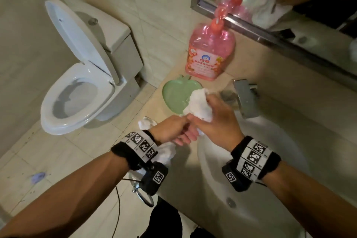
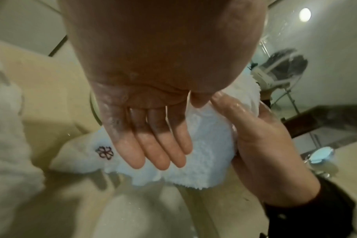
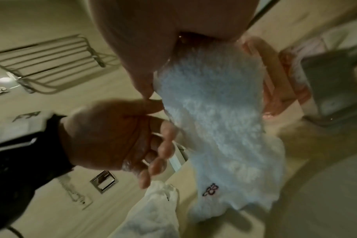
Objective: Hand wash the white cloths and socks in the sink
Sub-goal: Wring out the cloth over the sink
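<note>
A white fluffy cloth (image 1: 198, 105) with a small dark flower mark hangs bunched from my right hand (image 1: 210, 106), which grips it above the counter by the sink's (image 1: 280, 189) left rim. In the right wrist view the cloth (image 3: 216, 125) drops from between thumb and fingers (image 3: 275, 90). My left hand (image 1: 179, 135) is just below and left of it, wet, fingers straight and relaxed, holding nothing. In the left wrist view its fingers (image 2: 157, 145) lie in front of the cloth (image 2: 206, 145), thumb at the edge. More white cloths (image 1: 146, 122) lie at the counter's left edge, one (image 1: 166, 152) under my left wrist.
A green apple-shaped dish (image 1: 173, 92) sits on the counter behind the hands, a pink pump bottle of detergent (image 1: 210, 54) behind it against the wall. The metal tap (image 1: 245, 96) stands right of the cloth. A mirror (image 1: 289, 6) is above; a toilet (image 1: 77, 83) stands left.
</note>
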`<state>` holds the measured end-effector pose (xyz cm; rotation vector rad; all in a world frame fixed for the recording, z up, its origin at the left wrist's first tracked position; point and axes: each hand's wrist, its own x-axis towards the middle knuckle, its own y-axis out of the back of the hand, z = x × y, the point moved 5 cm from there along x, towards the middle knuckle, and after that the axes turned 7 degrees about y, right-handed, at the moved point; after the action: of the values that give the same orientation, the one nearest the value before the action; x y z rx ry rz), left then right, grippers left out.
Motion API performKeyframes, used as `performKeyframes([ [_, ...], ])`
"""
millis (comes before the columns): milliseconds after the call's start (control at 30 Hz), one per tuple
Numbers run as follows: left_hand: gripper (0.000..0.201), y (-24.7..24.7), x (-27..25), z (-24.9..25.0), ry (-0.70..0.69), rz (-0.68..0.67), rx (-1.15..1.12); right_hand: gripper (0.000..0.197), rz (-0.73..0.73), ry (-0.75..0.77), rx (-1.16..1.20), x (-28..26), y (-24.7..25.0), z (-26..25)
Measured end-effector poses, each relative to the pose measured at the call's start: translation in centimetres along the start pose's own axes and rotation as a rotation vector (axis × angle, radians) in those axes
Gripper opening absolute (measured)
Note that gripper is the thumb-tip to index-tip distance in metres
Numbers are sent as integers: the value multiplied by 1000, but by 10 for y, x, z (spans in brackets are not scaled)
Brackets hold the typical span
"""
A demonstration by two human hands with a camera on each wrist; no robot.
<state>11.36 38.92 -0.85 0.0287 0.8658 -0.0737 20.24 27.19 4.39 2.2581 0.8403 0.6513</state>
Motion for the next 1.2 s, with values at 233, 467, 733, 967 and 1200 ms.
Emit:
performKeyframes([
  [233,44,-56,-45,37,-93,114,-621,27,-77,276,-85,-62,63,-20],
  [467,25,-92,-101,83,-271,403,-469,43,-443,389,-332,-137,98,-34],
  [733,15,-129,-165,141,-472,382,156,24,58,228,-29,-118,203,-67],
  [967,27,-130,-203,176,-601,478,643,10,-265,96,121,-63,220,-89],
  [1200,49,-103,-197,143,-461,526,428,18,-30,-196,503,-62,229,-62],
])
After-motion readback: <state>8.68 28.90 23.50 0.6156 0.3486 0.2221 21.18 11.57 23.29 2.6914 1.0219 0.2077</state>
